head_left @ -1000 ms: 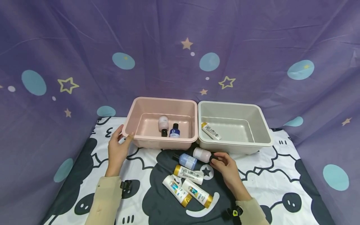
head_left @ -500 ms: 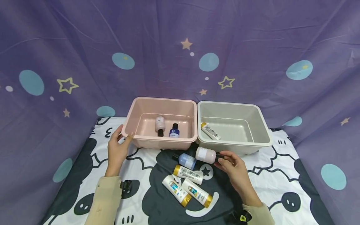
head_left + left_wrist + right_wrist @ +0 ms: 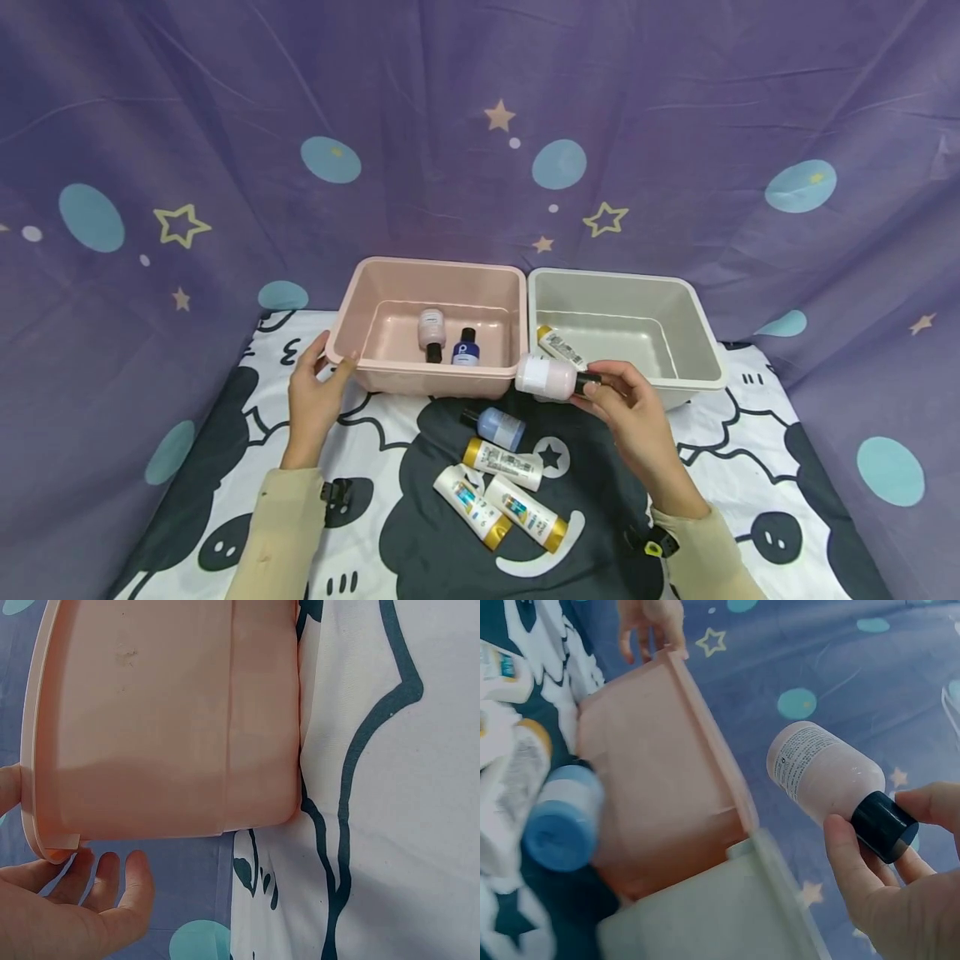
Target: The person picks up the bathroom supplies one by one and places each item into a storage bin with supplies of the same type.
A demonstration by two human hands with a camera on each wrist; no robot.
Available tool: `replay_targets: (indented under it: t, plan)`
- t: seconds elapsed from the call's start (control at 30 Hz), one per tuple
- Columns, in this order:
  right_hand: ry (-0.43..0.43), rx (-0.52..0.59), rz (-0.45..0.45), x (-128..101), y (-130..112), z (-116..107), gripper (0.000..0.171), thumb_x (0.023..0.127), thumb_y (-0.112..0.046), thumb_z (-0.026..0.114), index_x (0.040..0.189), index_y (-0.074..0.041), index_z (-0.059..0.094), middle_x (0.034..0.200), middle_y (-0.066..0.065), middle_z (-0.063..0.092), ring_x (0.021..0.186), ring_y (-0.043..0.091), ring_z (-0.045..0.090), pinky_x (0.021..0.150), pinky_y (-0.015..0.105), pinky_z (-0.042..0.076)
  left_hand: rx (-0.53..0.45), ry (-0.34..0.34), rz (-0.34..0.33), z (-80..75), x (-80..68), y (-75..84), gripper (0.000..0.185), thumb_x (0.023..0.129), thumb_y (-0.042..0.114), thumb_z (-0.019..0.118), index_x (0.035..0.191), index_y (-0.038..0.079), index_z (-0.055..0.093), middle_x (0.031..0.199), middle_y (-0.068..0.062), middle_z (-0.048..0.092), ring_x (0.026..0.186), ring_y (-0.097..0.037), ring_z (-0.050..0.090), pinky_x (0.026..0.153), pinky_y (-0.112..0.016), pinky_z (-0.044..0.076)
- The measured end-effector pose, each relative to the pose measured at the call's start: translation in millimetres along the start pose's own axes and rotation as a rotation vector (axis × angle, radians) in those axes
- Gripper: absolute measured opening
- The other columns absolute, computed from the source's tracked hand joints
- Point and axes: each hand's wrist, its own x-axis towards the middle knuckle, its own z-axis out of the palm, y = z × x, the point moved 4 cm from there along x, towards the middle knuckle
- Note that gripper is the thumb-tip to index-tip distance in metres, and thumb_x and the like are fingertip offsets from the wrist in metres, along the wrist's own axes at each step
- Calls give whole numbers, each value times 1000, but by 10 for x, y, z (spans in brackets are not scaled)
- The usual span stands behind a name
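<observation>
My right hand [image 3: 626, 404] [image 3: 889, 862] pinches a pale pink bottle [image 3: 546, 377] [image 3: 821, 771] by its black cap, holding it sideways in the air over the seam between the two bins. My left hand [image 3: 315, 392] [image 3: 67, 911] holds the front left corner of the pink bin [image 3: 352, 337] [image 3: 165, 712], thumb on the rim. Inside that bin lie a small pink bottle [image 3: 431, 329] and a dark blue bottle [image 3: 466, 348]. The grey bin [image 3: 697, 333] [image 3: 705, 922] holds one white bottle with a gold cap [image 3: 561, 347].
On the black-and-white patterned cloth [image 3: 750, 467] lie a light blue bottle [image 3: 497, 426] [image 3: 559, 825] and three white bottles with gold caps [image 3: 504, 465] [image 3: 471, 507] [image 3: 525, 514] in front of the bins. A purple star-print curtain [image 3: 480, 125] hangs behind.
My right hand has lifted the pale pink bottle off the cloth and carried it up to the front rims of the bins. The left hand stayed at the pink bin's corner.
</observation>
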Motion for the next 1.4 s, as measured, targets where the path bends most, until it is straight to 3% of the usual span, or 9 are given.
replay_targets:
  t: [0.2,0.4,0.7,0.9,1.1,1.4]
  plan:
    - [-47,38,-79,237,-242,126,25,96,7,61,121,10,56,109,16,59,98,24,63,90,49,54,-6,0,4,-1,0,0,69,96,37,68,153,9,41,153,-11,42,134,-31,43,102,-50,45]
    - [-54,129,-75,559,-402,233,22,95,7,62,116,3,61,104,14,58,96,23,63,90,47,55,-6,-1,3,5,8,-5,67,97,33,69,153,9,41,153,-11,42,134,-31,43,102,-49,46]
    - [-69,146,-60,1157,-587,459,27,95,4,64,120,10,56,98,13,59,91,25,65,89,45,56,-10,-3,-15,3,6,-2,67,97,29,69,154,11,40,154,-11,40,137,-31,40,104,-50,43]
    - [-65,110,-23,1548,-482,734,25,94,5,64,117,10,57,97,14,61,85,27,68,84,42,58,-13,-7,-20,1,-3,0,67,97,30,69,154,11,40,154,-10,40,136,-30,40,104,-49,44]
    - [-34,41,68,1877,-245,952,35,93,5,65,123,14,52,96,16,61,80,26,69,83,39,58,-31,-5,-5,15,-5,-10,67,96,30,70,153,9,42,153,-11,41,134,-29,42,103,-48,45]
    - [-72,-122,112,2133,-8,1187,36,92,3,67,123,15,53,95,14,61,77,21,66,81,36,59,-34,1,19,2,-3,0,67,95,29,71,152,8,43,152,-12,42,134,-30,43,102,-48,47]
